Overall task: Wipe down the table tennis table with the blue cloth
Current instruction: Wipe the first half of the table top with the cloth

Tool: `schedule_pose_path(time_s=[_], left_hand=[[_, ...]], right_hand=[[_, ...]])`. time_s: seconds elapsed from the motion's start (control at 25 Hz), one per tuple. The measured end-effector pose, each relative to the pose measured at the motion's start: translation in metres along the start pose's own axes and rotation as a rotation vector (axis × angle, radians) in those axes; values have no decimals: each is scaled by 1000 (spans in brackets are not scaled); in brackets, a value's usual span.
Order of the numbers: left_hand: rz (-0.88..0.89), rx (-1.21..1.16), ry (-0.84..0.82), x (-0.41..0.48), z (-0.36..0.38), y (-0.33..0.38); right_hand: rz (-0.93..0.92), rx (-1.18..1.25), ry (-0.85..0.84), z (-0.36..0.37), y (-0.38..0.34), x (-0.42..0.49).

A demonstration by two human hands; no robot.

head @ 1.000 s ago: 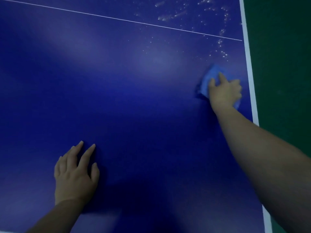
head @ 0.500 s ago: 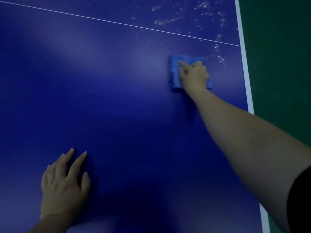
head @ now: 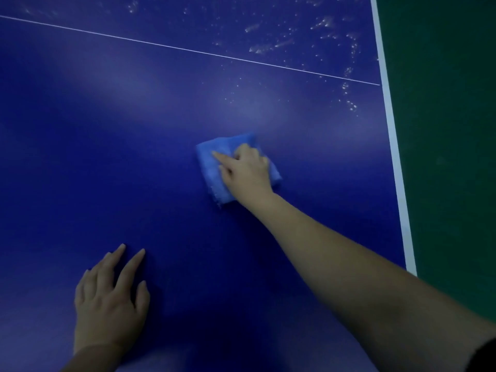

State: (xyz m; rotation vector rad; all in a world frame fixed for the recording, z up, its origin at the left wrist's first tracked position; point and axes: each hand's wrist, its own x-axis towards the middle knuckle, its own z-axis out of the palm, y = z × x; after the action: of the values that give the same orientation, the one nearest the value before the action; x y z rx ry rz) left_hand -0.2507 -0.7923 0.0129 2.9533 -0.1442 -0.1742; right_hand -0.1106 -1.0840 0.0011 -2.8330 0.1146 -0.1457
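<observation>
Blue cloth (head: 210, 163) in grip of R hand (head: 247, 173), now further left & nearer; L hand (head: 107, 304) flat on table (head: 120, 157).

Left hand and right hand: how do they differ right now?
The right hand holds the blue cloth, arm stretched far out; the left hand holds nothing, close in. The right hand's fingers are partly curled; the left hand's lie straight and spread. Both rest on the table tennis table.
</observation>
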Motion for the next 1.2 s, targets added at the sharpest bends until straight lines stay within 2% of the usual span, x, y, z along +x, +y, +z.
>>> schedule_pose_path(time_s=[0.04, 0.08, 0.12, 0.24, 0.32, 0.36, 0.44, 0.48, 0.56, 0.68, 0.76, 0.84, 0.88, 0.92, 1.0, 1.08, 1.12, 1.2], left_hand=[[-1, -2, -3, 0, 0, 0], [-2, -4, -1, 0, 1, 0], [0, -6, 5, 0, 1, -1], [9, -11, 25, -1, 0, -3], [7, -6, 29, -2, 1, -3], [9, -8, 34, -2, 1, -2], [22, -9, 47, -2, 1, -3], [28, -6, 50, -3, 1, -3], [27, -5, 48, -4, 2, -3], [21, -21, 40, -4, 4, -3], [22, -38, 38, -4, 4, -3], [26, -55, 31, -5, 5, -4], [28, -63, 38, -6, 6, -4], [28, -67, 50, -7, 7, -5], [29, -69, 71, -7, 10, -7], [45, -65, 92, -6, 11, -8], [47, -59, 102, -4, 12, -8], [54, -49, 117, -3, 11, -6]], right_hand=[[-128, 23, -47, -1, -4, 13], [-173, 22, -58, -6, 4, 27], [-138, -17, -33, -12, 21, 40], [317, -102, 100, -41, 121, 50], [623, -63, 214, -66, 182, 16], [704, -64, 242, -71, 193, -5], [725, -77, 280, -65, 173, -46], [672, -77, 298, -59, 147, -65], [382, -52, 275, -42, 81, -108], [-78, 46, 77, -26, -2, -194], [-254, 99, -34, -29, -4, -239], [-352, 76, -22, -45, 36, -254], [-316, 39, 32, -53, 63, -254], [-195, -14, 124, -61, 94, -249], [223, -70, 284, -80, 149, -231], [594, -36, 341, -85, 172, -222], [629, -38, 327, -82, 165, -225], [463, -45, 300, -69, 130, -251]])
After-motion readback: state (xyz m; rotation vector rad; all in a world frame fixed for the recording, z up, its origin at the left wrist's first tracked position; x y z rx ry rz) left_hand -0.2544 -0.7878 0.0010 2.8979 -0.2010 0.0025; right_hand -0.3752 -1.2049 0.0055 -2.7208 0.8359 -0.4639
